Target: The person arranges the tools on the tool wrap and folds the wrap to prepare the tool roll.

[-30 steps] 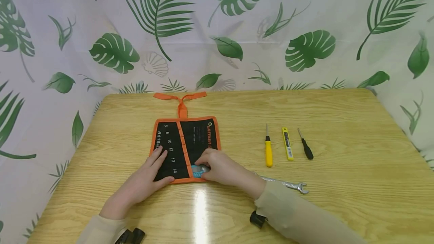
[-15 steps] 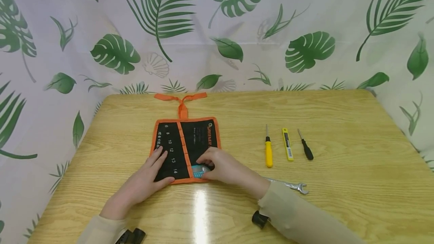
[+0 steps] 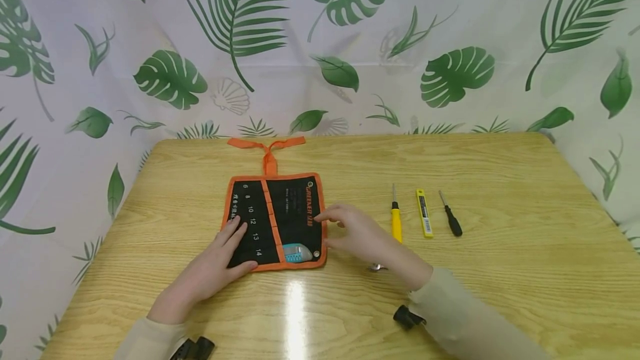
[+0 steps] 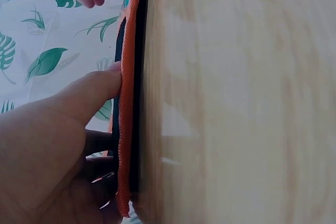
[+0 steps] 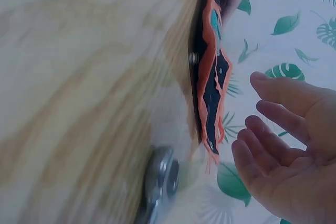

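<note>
A black tool pouch [image 3: 295, 204] with orange edging lies unfolded on the wooden table, its orange tie stretched out behind it. My left hand [image 3: 212, 265] rests with spread fingers on the numbered left part; in the left wrist view the thumb [image 4: 100, 87] presses over the orange edge. Tucked into the front pocket is a teal-and-grey utility knife [image 3: 298, 253], its rounded end showing. My right hand [image 3: 362, 235] hovers by the pouch's right edge, fingers loosely bent and holding nothing. The right wrist view shows that hand [image 5: 289, 145] apart from the pouch [image 5: 210, 98].
Right of the pouch lie a yellow-handled screwdriver [image 3: 396, 221], a slim yellow labelled pack [image 3: 424, 213] and a small black screwdriver [image 3: 453, 220]. A metal wrench [image 3: 377, 266] is mostly hidden under my right forearm; its ring end [image 5: 161, 174] shows in the right wrist view.
My right hand has let go of the utility knife and moved right, off the pocket. The knife stays in the pouch. My left hand has not moved.
</note>
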`<state>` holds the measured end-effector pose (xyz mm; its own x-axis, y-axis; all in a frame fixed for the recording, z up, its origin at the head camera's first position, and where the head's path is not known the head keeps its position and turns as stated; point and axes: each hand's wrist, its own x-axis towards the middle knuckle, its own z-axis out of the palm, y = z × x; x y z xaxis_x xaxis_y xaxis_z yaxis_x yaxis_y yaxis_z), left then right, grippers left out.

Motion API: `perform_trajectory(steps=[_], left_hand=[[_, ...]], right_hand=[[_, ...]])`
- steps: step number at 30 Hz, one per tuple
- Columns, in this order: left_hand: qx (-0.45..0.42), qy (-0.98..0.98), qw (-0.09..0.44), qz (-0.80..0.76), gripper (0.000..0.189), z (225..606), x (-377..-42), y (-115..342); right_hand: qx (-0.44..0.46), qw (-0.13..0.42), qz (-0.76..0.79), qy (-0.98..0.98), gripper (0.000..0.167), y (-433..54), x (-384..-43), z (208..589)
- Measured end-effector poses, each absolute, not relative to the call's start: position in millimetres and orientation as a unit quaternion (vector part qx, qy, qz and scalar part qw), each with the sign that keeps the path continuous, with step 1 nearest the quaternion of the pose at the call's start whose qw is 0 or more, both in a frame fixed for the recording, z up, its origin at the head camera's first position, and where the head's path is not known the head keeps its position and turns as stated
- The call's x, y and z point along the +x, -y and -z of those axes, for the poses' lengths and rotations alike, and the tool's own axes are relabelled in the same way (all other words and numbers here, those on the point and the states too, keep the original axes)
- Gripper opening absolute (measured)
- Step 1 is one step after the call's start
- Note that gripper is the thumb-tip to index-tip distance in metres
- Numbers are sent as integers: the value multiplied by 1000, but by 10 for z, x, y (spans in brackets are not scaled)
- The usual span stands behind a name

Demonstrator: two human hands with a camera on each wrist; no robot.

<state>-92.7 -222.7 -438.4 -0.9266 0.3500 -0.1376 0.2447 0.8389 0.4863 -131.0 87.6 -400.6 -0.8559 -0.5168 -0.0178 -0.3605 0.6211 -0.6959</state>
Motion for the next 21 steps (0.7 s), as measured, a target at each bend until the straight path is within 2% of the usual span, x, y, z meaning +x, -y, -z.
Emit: perform_trajectory(steps=[21], left_hand=[[157,-954,115,-230,87,4408,-928,2234]], right_hand=[[-242,-44,294,-924,36,-1442,-1379,4028]])
